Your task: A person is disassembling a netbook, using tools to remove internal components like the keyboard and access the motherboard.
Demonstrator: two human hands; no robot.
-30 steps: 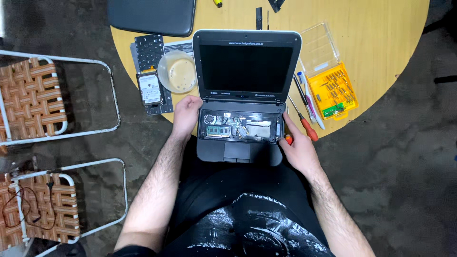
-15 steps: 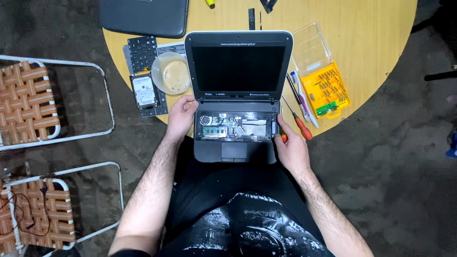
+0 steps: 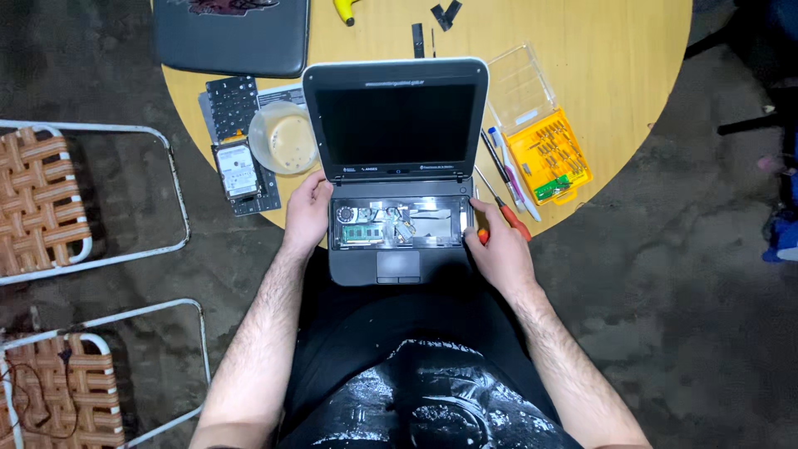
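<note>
A small dark laptop [image 3: 397, 166] stands open at the near edge of a round wooden table [image 3: 615, 50], its keyboard removed so the circuit board and memory stick show. My left hand [image 3: 306, 209] grips the left side of the laptop base. My right hand [image 3: 492, 249] holds the right side of the base. A red-handled screwdriver [image 3: 503, 209] lies on the table right by my right hand's fingers.
Left of the laptop lie the detached keyboard [image 3: 233, 104], a hard drive [image 3: 237, 169] and a clear round bowl [image 3: 285, 138]. A yellow bit case [image 3: 549, 154] with clear lid sits right. A second closed laptop [image 3: 231, 33] is behind. Two woven chairs [image 3: 50, 204] stand left.
The view has shifted slightly; both hands stay on the sides of the laptop base, and nothing on the table has moved.
</note>
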